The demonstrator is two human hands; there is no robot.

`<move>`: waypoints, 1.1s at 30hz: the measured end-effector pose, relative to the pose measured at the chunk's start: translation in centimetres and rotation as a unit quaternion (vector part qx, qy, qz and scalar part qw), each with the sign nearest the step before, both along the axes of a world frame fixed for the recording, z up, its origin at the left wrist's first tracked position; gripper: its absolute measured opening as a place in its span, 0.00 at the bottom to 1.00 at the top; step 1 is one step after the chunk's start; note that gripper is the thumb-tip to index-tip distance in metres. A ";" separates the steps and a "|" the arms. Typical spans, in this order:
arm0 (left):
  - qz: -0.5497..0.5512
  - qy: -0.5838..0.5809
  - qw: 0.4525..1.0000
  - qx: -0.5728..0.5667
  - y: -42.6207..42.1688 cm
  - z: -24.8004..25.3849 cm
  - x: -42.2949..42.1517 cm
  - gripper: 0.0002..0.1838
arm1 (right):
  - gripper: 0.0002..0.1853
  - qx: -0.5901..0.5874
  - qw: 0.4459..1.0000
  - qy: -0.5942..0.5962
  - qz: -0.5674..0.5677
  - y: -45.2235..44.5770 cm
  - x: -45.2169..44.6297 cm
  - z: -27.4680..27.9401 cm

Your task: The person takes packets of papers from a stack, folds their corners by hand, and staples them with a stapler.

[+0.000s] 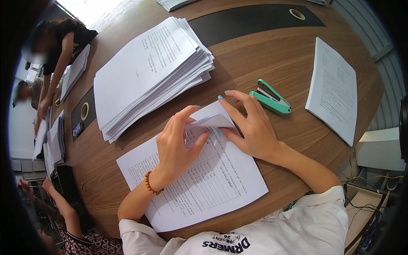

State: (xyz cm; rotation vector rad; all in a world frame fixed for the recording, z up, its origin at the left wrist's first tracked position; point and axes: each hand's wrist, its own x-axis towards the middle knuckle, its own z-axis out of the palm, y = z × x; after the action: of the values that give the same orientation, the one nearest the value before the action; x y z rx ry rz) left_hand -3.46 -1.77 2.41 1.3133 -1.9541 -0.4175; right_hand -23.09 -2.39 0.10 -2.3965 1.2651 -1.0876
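A few printed sheets of paper lie on the table in front of me, with a ruled table printed on the top one. Their far edge is curled up between my hands. My left hand, with a beaded bracelet at the wrist, is bent around the raised edge, thumb on the printed side. On the other side, my right hand has the edge between its thumb and fingers. Just beyond my right hand, a green stapler rests on the wood, its top arm raised.
A thick pile of printed paper stands at the far left, and a thinner stack lies at right. A dark inset panel with a round cable hole crosses the wooden table. Other people work with papers along the left side.
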 end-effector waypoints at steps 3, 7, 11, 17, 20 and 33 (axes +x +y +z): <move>-0.016 -0.058 0.998 -0.011 -0.1 -0.4 0.4 0.13 | 0.24 0.010 1.000 0.026 0.014 -0.1 -0.2 -0.2; -0.041 -0.042 0.998 -0.039 -0.3 -0.9 0.5 0.12 | 0.25 0.008 0.999 0.040 0.019 -0.2 -0.3 -0.2; -0.046 -0.030 0.997 -0.057 -0.3 -1.1 0.5 0.13 | 0.19 -0.003 1.000 -0.004 0.002 0.0 0.0 0.5; -0.041 -0.140 0.981 -0.131 0.3 -0.2 0.9 0.15 | 0.08 -0.137 0.986 -0.020 0.096 0.4 -0.6 -0.2; -0.044 -0.109 0.983 -0.140 -0.2 0.2 0.6 0.16 | 0.10 -0.133 0.986 -0.026 0.097 0.3 -0.6 -0.2; -0.126 0.029 0.991 0.025 -0.8 -1.3 1.2 0.37 | 0.16 0.038 0.988 -0.142 0.036 0.0 -0.1 0.1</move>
State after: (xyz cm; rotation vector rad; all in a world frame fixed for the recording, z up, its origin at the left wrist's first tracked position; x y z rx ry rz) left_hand -2.31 -2.53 1.07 1.0753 -2.0794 -0.6236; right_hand -23.21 -2.36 0.23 -2.1212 1.0943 -1.2808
